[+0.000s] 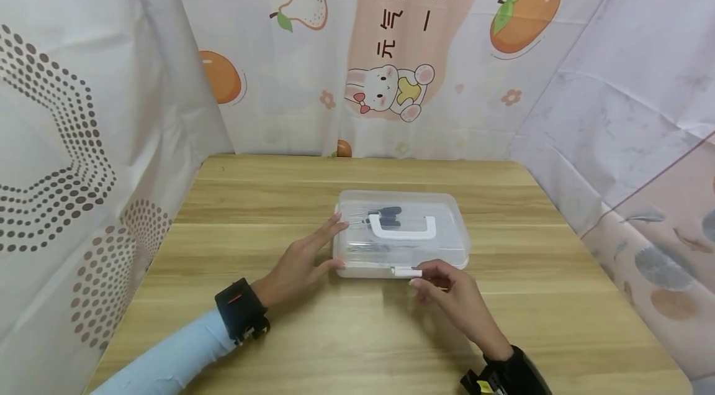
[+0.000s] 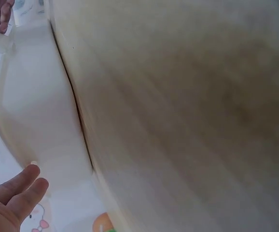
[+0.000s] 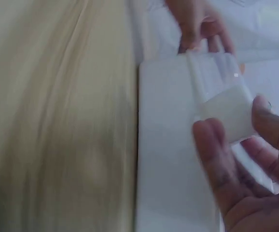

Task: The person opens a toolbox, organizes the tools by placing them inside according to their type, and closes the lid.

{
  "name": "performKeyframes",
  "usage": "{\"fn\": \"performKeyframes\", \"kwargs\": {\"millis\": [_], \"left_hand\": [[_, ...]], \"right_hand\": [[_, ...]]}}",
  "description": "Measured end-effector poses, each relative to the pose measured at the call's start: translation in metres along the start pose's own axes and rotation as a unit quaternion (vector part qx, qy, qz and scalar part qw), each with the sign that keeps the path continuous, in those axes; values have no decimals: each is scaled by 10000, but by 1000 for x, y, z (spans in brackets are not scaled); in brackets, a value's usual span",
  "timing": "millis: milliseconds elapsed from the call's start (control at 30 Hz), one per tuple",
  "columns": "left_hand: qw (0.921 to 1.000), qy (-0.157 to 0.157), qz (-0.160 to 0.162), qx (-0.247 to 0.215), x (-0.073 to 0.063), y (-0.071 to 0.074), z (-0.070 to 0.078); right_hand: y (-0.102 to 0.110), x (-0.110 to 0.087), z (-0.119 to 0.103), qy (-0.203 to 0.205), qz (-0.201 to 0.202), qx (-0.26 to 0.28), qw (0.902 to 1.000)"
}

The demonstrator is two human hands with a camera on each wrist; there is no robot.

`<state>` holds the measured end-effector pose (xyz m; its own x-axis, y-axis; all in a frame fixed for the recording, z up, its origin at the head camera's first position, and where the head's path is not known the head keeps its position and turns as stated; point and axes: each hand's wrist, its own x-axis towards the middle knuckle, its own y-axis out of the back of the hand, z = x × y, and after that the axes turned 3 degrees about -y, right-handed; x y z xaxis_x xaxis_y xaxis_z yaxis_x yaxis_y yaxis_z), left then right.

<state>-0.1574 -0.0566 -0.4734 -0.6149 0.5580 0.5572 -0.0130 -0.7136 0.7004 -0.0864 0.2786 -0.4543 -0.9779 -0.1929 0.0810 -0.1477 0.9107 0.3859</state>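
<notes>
A clear plastic storage box [image 1: 402, 202] with a white carry handle [image 1: 403, 235] lies on the table, its lid down. Through the lid show several dark-handled tools [image 1: 389, 216] and some thin pieces [image 1: 368, 249]. My left hand [image 1: 298, 267] rests its extended fingers and thumb against the box's left end. At the front edge, my right hand [image 1: 455, 295] has thumb and forefinger at the white latch [image 1: 406, 272]. In the right wrist view the latch [image 3: 229, 113] stands tilted out from the box, between the thumb and forefinger.
The wood-grain table [image 1: 268, 196] extends around the box on every side. Printed cloth curtains [image 1: 268, 90] hang behind the table and at both sides. A black wrist band [image 1: 241, 311] sits over the light blue left sleeve [image 1: 173, 351].
</notes>
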Motion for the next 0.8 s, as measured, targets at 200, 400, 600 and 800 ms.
{"fn": "performKeyframes", "kwargs": {"millis": [200,400,600,800], "left_hand": [[9999,97,-86,-66,0,1,-1],[9999,78,-58,-95,2,3,0],[9999,49,-50,-79,3,4,1],[9996,215,-146,-99,1,3,1]], "right_hand": [[-8,9,2,947,944,-1261,9830],[-10,17,-5,949,1408,-2179,9611],[-13,16,-8,361,1129,-2400,9635],[-16,13,-2,79,1190,-2423,9628]]}}
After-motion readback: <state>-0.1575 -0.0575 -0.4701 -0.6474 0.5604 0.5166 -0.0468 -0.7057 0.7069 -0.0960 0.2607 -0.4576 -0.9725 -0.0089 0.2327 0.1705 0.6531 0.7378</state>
